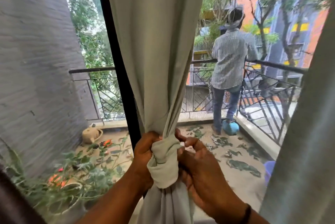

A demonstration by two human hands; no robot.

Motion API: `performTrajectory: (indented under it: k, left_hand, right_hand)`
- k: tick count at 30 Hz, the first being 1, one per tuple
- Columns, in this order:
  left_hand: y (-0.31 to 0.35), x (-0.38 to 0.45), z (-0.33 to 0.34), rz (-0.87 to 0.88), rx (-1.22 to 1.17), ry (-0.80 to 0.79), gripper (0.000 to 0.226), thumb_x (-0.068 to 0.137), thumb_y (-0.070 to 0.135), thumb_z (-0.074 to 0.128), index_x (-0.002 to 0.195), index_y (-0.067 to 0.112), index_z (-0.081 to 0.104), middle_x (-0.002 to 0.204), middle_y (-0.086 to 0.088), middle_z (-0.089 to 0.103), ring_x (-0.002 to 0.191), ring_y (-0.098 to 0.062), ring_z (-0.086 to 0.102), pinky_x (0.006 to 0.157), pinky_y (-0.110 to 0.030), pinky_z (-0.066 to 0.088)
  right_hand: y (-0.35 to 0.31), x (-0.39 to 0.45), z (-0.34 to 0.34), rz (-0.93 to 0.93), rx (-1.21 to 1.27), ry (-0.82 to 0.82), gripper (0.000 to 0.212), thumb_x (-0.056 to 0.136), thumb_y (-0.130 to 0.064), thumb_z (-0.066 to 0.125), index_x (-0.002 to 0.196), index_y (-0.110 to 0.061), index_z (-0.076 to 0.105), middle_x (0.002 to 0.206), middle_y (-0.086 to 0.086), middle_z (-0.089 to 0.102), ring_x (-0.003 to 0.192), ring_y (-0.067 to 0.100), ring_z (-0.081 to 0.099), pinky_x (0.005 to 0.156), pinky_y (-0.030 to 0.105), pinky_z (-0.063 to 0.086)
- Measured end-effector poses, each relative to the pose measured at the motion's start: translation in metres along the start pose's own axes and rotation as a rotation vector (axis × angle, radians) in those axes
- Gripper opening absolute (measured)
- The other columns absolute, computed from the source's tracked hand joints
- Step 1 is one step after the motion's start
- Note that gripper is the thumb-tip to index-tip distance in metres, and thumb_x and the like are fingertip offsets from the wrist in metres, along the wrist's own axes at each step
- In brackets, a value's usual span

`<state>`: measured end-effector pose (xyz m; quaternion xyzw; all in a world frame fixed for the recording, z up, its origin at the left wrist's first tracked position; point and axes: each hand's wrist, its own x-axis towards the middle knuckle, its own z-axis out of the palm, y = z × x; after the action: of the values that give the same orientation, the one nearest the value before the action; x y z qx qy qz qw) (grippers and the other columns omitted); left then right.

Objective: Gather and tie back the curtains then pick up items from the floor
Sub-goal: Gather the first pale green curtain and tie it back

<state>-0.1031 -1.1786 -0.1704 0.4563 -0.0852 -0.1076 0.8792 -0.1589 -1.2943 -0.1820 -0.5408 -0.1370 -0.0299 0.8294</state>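
Note:
A pale grey-green curtain (155,45) hangs down the middle of the view in front of a glass balcony door. It is gathered into a knot (164,160) at waist height, and the rest of the cloth falls below it. My left hand (144,153) grips the left side of the knot with curled fingers. My right hand (197,162) holds the knot's right side, its fingertips pinching the fabric near the top. A second curtain (306,133) of the same cloth hangs at the right edge.
A black door frame (116,60) stands just left of the curtain. Outside, a person (230,64) stands at the balcony railing (268,85). Leaves, a watering can (91,134) and potted plants (59,178) lie on the balcony floor.

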Motion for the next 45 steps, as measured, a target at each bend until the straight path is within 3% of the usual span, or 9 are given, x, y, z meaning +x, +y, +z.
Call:
performTrajectory:
  k: [2,6,8,12,17,22,25,36,45]
  left_hand:
    - [0.004,-0.005,0.001,-0.077,-0.149,-0.064,0.018,0.049,0.017,0.08,0.054,0.002,0.072,0.056,-0.012,0.066,0.049,-0.02,0.066,0.047,-0.025,0.055]
    - [-0.001,0.002,0.0,-0.023,-0.208,0.076,0.044,0.085,0.018,0.046,0.051,-0.001,0.068,0.056,-0.015,0.062,0.048,-0.023,0.064,0.043,-0.025,0.054]
    - [-0.002,0.004,0.006,0.001,-0.192,0.089,0.026,0.062,0.022,0.066,0.065,-0.003,0.062,0.072,-0.013,0.058,0.06,-0.028,0.06,0.05,-0.026,0.055]
    - [0.0,0.006,0.015,-0.076,-0.177,-0.008,0.044,0.032,0.024,0.08,0.062,-0.005,0.066,0.068,-0.015,0.062,0.059,-0.024,0.064,0.056,-0.024,0.056]
    - [-0.005,0.006,0.028,-0.09,-0.329,-0.086,0.067,0.015,0.017,0.095,0.071,-0.002,0.064,0.063,-0.01,0.059,0.054,-0.018,0.063,0.055,-0.021,0.055]
    - [-0.016,0.001,0.024,0.265,0.2,0.037,0.137,0.021,0.068,0.087,0.133,0.002,0.041,0.091,0.003,0.074,0.081,-0.009,0.07,0.067,-0.022,0.056]
    - [-0.022,-0.001,0.016,0.455,0.329,-0.131,0.097,0.052,0.046,0.089,0.131,0.018,0.04,0.108,-0.002,0.07,0.095,-0.019,0.066,0.072,-0.03,0.056]
    - [-0.023,0.008,-0.002,0.462,0.271,0.07,0.066,0.047,0.004,0.056,0.109,0.027,0.065,0.092,-0.015,0.068,0.079,-0.027,0.063,0.062,-0.033,0.053]
    - [-0.016,0.007,-0.014,0.435,0.309,0.007,0.062,0.046,0.009,0.058,0.106,0.026,0.065,0.084,-0.008,0.069,0.071,-0.016,0.064,0.055,-0.024,0.051]
  right_hand:
    - [-0.003,0.004,-0.002,-0.101,-0.221,0.117,0.029,0.08,0.007,0.063,0.089,-0.019,0.055,0.067,0.013,0.071,0.056,0.018,0.066,0.052,0.025,0.053]
    - [-0.002,0.012,-0.012,-0.341,-0.505,0.201,0.041,0.078,-0.009,0.072,0.099,-0.042,0.063,0.059,0.002,0.067,0.052,0.011,0.063,0.054,0.015,0.049]
    - [0.003,0.018,-0.021,-0.539,-0.782,0.269,0.048,0.079,-0.02,0.072,0.116,-0.046,0.057,0.056,-0.007,0.057,0.054,0.001,0.054,0.055,0.008,0.042]
    - [0.008,0.032,-0.036,-0.831,-1.019,0.149,0.046,0.087,-0.027,0.057,0.131,-0.032,0.049,0.09,-0.009,0.046,0.075,-0.003,0.047,0.064,0.014,0.045]
    - [0.006,0.047,-0.049,-0.967,-1.143,0.046,0.024,0.081,-0.026,0.052,0.106,-0.027,0.05,0.109,-0.008,0.044,0.084,0.006,0.053,0.066,0.019,0.047]
    - [0.004,0.054,-0.053,-1.126,-1.339,0.012,0.025,0.069,-0.036,0.055,0.086,-0.024,0.042,0.099,-0.003,0.041,0.074,0.016,0.047,0.052,0.028,0.039]
    - [0.007,0.057,-0.056,-1.204,-1.3,0.026,0.021,0.078,-0.032,0.06,0.082,-0.02,0.043,0.095,-0.002,0.044,0.069,0.021,0.042,0.053,0.032,0.033]
    - [-0.007,0.057,-0.073,-0.679,-1.038,-0.362,0.03,0.081,-0.04,0.059,0.111,-0.032,0.06,0.121,-0.02,0.052,0.093,-0.003,0.058,0.069,0.018,0.051]
    - [-0.036,0.07,-0.04,-0.6,-1.248,-0.227,0.028,0.072,-0.067,0.049,0.09,-0.047,0.056,0.093,-0.029,0.055,0.071,-0.003,0.056,0.06,0.025,0.049]
